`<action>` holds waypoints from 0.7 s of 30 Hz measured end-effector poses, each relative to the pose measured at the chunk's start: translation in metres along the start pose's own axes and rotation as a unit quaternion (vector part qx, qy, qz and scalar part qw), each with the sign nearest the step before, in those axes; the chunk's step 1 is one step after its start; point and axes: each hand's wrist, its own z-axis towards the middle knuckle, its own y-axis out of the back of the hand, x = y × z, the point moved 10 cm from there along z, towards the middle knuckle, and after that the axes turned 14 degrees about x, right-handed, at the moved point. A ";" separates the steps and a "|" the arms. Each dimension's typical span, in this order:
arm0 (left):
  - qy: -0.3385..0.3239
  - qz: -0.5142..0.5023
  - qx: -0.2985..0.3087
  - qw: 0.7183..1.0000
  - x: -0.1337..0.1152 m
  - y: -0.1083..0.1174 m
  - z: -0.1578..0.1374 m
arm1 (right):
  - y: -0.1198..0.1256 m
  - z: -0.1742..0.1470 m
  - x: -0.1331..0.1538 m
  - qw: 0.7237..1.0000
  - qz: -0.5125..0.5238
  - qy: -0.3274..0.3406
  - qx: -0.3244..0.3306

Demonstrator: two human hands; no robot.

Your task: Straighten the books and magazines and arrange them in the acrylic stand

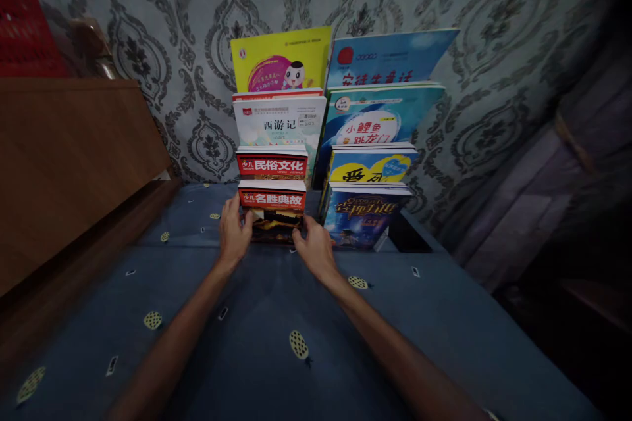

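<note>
Two columns of books stand upright in stepped rows. At the front of the left column is a book with a red title band [272, 200] and a dark cover. My left hand [234, 231] holds its left edge, thumb on the front and fingers around the side. On its lower right edge lies my right hand [316, 247], thumb in front and its other fingers partly hidden. Behind it stand another red-banded book [271, 166], a white book [276, 122] and a tall yellow book [281, 56]. A dark blue book [363, 217] fronts the right column.
Behind that are a yellow-and-blue book [370, 166], a teal book [382, 112] and a blue book [390, 56]. A dark flat object [409, 237] lies right of them. A wooden cabinet [74, 158] flanks the blue pineapple-print cloth [247, 342]; a curtain [523, 191] hangs right.
</note>
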 end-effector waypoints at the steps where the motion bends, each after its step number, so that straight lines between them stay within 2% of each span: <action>1: 0.000 0.001 -0.003 1.000 0.001 0.000 0.000 | 0.000 -0.001 0.001 1.000 -0.015 0.005 -0.004; 5: -0.006 0.002 -0.001 1.000 0.001 -0.001 0.000 | 0.002 -0.001 0.001 0.999 -0.035 0.021 -0.010; 9: -0.001 -0.014 0.014 1.000 0.003 -0.001 0.003 | 0.008 0.002 0.005 0.998 0.024 0.059 -0.005; 15: -0.021 -0.078 0.012 0.997 0.001 0.004 0.011 | 0.036 -0.002 0.029 0.982 0.079 0.146 -0.091; 21: -0.026 -0.093 0.021 0.995 -0.009 0.006 0.013 | 0.037 -0.003 0.034 0.981 0.086 0.145 -0.096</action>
